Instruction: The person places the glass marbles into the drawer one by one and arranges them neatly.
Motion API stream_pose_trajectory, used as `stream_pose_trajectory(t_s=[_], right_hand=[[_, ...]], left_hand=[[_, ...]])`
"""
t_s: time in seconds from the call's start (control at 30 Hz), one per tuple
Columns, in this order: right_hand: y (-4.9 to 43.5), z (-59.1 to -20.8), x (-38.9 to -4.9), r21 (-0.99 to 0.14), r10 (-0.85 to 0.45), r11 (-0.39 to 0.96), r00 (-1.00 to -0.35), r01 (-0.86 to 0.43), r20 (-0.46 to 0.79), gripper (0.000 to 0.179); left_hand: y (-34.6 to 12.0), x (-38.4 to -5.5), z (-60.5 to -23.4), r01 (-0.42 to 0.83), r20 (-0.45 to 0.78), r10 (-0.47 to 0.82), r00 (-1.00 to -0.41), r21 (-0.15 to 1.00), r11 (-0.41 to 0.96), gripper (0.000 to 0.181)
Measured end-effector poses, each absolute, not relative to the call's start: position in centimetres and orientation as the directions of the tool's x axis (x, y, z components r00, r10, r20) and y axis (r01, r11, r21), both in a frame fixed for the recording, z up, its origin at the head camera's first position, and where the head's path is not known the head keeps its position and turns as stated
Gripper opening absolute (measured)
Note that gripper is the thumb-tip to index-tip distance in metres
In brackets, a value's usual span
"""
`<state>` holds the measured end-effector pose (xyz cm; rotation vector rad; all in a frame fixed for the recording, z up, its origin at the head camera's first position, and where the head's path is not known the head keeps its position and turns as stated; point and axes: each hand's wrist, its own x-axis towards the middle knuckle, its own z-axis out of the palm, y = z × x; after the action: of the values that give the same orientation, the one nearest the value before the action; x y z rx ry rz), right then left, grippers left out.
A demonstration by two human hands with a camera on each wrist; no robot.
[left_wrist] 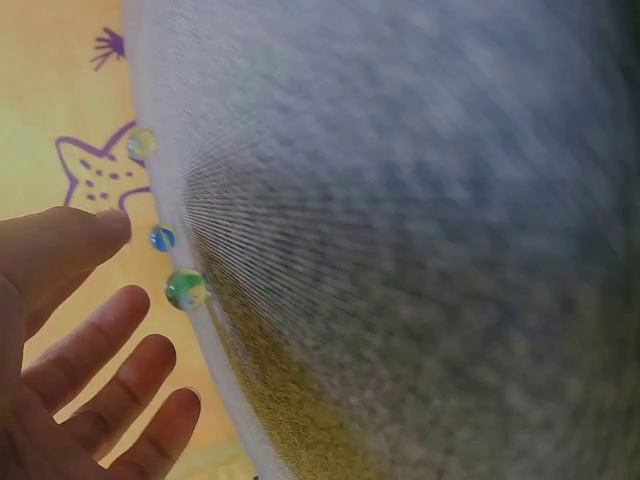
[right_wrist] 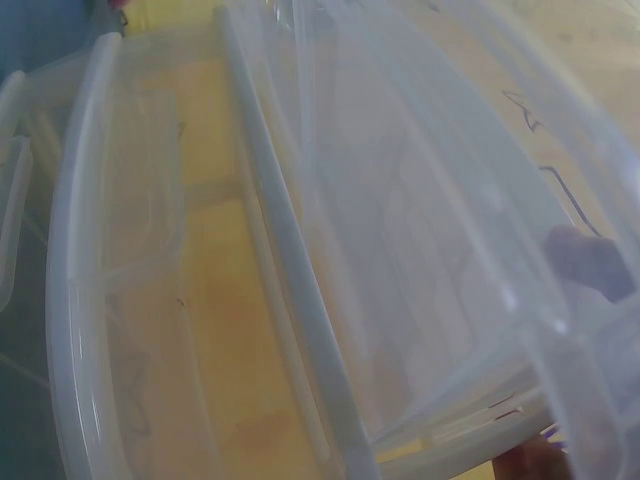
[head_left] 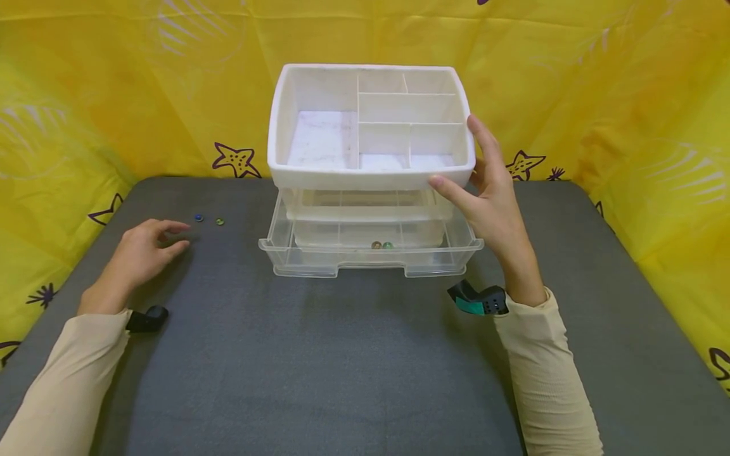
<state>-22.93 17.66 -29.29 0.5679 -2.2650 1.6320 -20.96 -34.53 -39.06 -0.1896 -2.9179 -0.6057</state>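
A white drawer organizer (head_left: 365, 180) with an open compartment top stands at the table's far middle. Its clear drawer (head_left: 319, 254) is pulled out toward me, and a brownish marble (head_left: 376, 245) and a green marble (head_left: 388, 246) show inside. My right hand (head_left: 495, 197) holds the organizer's right front corner, thumb on the front rim, fingers along the side. On the left, my left hand (head_left: 142, 256) hovers with loosely bent fingers and nothing in them. Just beyond its fingertips lie a blue marble (head_left: 198, 218) and a yellow-green marble (head_left: 220, 221). The left wrist view also shows a larger green marble (left_wrist: 186, 289).
A dark grey cloth (head_left: 365, 367) covers the table. Behind it and at both sides hangs a yellow curtain (head_left: 171, 95) with starfish prints. Dividers (head_left: 358, 126) split the organizer's top tray. Black straps (head_left: 481, 301) sit around both wrists.
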Motion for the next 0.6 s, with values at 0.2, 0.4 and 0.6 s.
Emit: stream_pose_trajectory(t_s=[0.2,0.4,0.6], right_hand=[[17.67,-29.25,-22.92,-0.837,-0.143,0.280,-0.883,-0.470,0.448,0.083],[17.64,-29.20,-22.92,-0.836,-0.142,0.284,-0.883,-0.470,0.448,0.083],[17.66,-29.20,-22.94,-0.834,-0.143,0.283,-0.881,-0.473,0.451,0.083]], left_hand=[[-35.06,-21.14,-39.27,0.153,0.148,0.105,-0.983,0.362,0.920,0.030],[-35.42,-21.26,-39.46,0.142,0.077,0.123,-0.989,0.353,0.925,0.030],[-35.52,-21.29,-39.28,0.139,0.020,0.141,-0.990,0.352,0.926,0.022]])
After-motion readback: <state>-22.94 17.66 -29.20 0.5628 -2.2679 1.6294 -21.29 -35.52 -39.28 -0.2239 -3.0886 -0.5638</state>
